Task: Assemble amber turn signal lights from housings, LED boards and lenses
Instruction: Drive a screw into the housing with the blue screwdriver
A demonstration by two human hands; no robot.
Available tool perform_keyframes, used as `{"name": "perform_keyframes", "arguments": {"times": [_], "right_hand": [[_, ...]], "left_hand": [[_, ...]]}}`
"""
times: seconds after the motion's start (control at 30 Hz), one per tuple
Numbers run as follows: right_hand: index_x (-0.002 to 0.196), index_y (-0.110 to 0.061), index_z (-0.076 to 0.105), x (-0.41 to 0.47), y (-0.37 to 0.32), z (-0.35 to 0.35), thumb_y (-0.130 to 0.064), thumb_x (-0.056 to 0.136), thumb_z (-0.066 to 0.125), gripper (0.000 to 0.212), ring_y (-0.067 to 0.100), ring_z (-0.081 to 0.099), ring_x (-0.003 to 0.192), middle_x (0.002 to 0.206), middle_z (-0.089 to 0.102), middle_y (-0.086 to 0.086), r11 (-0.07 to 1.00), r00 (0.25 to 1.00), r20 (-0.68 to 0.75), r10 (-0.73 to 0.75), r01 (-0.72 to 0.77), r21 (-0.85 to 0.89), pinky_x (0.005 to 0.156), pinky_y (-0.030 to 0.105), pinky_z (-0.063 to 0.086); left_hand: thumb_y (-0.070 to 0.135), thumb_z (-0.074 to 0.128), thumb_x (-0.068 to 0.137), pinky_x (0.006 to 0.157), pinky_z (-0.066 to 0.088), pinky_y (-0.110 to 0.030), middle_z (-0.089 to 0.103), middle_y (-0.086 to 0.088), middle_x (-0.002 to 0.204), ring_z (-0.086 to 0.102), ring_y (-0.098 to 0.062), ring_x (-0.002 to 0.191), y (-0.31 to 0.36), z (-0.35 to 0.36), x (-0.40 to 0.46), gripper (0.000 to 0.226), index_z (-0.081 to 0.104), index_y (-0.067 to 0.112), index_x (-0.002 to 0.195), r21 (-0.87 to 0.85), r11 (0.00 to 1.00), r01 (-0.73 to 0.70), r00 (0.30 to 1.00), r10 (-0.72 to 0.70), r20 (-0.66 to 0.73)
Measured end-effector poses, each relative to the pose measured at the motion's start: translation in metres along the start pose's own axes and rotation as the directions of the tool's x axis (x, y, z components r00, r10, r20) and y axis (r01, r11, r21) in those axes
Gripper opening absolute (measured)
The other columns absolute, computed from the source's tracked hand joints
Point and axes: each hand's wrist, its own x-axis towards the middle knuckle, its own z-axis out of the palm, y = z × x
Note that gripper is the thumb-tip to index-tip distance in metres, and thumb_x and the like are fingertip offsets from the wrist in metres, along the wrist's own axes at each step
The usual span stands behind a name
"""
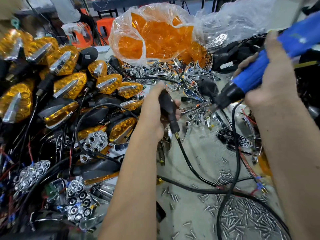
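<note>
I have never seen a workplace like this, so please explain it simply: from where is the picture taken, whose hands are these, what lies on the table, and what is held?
There is one picture, from a camera worn on a person's head, looking down at their own two bare hands; no machine is involved. The left hand grips a black turn signal housing with a cable hanging from its stem. The right hand holds a blue electric screwdriver, its tip pointing down toward the housing. On the table, finished amber lights are piled at the left, a clear bag of amber lenses stands at the back, chrome parts lie in the middle, and loose screws lie at the front right.
</note>
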Motion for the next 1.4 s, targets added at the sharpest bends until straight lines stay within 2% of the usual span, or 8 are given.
{"name": "perform_keyframes", "arguments": {"times": [0.3, 0.6, 0.73, 0.8, 0.93, 1.1, 1.27, 1.4], "right_hand": [[0.104, -0.007, 0.063, 0.001, 0.04, -0.008, -0.004, 0.076, 0.083, 0.035, 0.032, 0.067, 0.082, 0.101, 0.066, 0.013, 0.464, 0.998, 0.061, -0.003, 0.056, -0.884, 0.07, 0.041, 0.06], [0.123, -0.018, 0.065, -0.015, 0.047, 0.004, -0.042, 0.086, 0.077, 0.046, 0.034, 0.052, 0.118, 0.122, 0.061, 0.014, -0.366, 0.895, 0.386, -0.223, 0.29, -0.884, 0.097, 0.039, 0.042], [0.101, -0.028, 0.073, -0.032, 0.045, 0.022, -0.073, 0.082, 0.066, 0.05, 0.014, 0.072, 0.079, 0.083, 0.073, -0.004, 0.056, 0.891, 0.438, 0.119, 0.434, -0.899, 0.071, 0.034, 0.054], [0.094, -0.029, 0.072, -0.043, 0.054, 0.025, -0.081, 0.073, 0.068, 0.056, 0.007, 0.067, 0.059, 0.071, 0.072, -0.007, 0.082, 0.827, 0.475, 0.302, 0.474, -0.877, 0.056, 0.03, 0.05], [0.089, -0.025, 0.074, -0.043, 0.06, 0.026, -0.066, 0.076, 0.079, 0.043, 0.02, 0.068, 0.079, 0.082, 0.074, -0.001, 0.121, 0.809, 0.563, 0.168, 0.55, -0.826, 0.069, 0.042, 0.055], [0.09, -0.016, 0.07, -0.054, 0.06, 0.061, -0.044, 0.085, 0.077, 0.029, 0.021, 0.056, 0.052, 0.067, 0.06, -0.001, 0.684, 0.897, 0.438, 0.065, 0.28, -0.674, 0.046, 0.033, 0.046], [0.106, -0.002, 0.067, -0.054, 0.084, 0.14, -0.022, 0.094, 0.067, 0.023, 0.021, 0.07, 0.064, 0.094, 0.065, 0.014, 0.854, 0.866, 0.474, 0.158, 0.122, -0.507, 0.054, 0.032, 0.057], [0.116, 0.006, 0.065, -0.077, 0.122, 0.202, -0.016, 0.095, 0.069, 0.031, 0.034, 0.071, 0.071, 0.108, 0.068, 0.029, 0.885, 0.778, 0.59, 0.215, 0.1, -0.455, 0.053, 0.031, 0.055]], "left_hand": [[0.045, 0.051, 0.104, 0.036, 0.036, -0.021, 0.063, -0.01, 0.064, 0.047, -0.019, 0.043, 0.006, -0.005, -0.005, 0.039, 0.051, 0.009, 0.09, -0.032, 0.999, 0.027, 0.999, -0.026, 0.034], [0.075, 0.032, 0.099, 0.049, 0.05, -0.028, 0.067, -0.016, 0.08, 0.058, -0.026, 0.056, 0.004, -0.002, -0.004, 0.071, 0.057, 0.008, 0.101, -0.109, 0.994, -0.019, 0.992, 0.032, 0.123], [0.082, 0.027, 0.094, 0.066, 0.06, -0.038, 0.071, -0.011, 0.084, 0.07, -0.026, 0.074, 0.003, 0.005, -0.003, 0.08, 0.057, 0.01, 0.113, -0.072, 0.992, -0.1, 0.986, 0.109, 0.125], [0.084, 0.03, 0.091, 0.074, 0.061, -0.044, 0.076, -0.005, 0.084, 0.075, -0.026, 0.084, 0.005, 0.008, -0.008, 0.078, 0.054, 0.016, 0.121, -0.055, 0.988, -0.141, 0.982, 0.147, 0.115], [0.082, 0.027, 0.094, 0.067, 0.063, -0.036, 0.078, -0.003, 0.087, 0.077, -0.018, 0.08, 0.013, 0.007, -0.022, 0.07, 0.058, 0.023, 0.117, -0.072, 0.988, -0.134, 0.983, 0.141, 0.117], [0.067, 0.035, 0.103, 0.064, 0.057, -0.035, 0.071, -0.012, 0.085, 0.066, -0.025, 0.063, 0.018, -0.008, -0.051, 0.059, 0.057, 0.013, 0.114, 0.001, 1.0, -0.009, 0.965, 0.008, 0.261], [0.022, 0.048, 0.11, 0.038, 0.021, -0.017, 0.052, 0.004, 0.06, 0.032, -0.008, 0.04, 0.077, -0.061, -0.076, 0.021, 0.055, 0.01, 0.094, 0.173, 0.957, -0.232, 0.973, 0.23, 0.028], [0.027, 0.062, 0.102, 0.048, 0.041, -0.031, 0.06, 0.003, 0.064, 0.049, -0.016, 0.051, 0.133, -0.123, -0.1, 0.026, 0.064, 0.012, 0.081, 0.716, 0.651, -0.253, 0.797, 0.56, -0.228]]}}
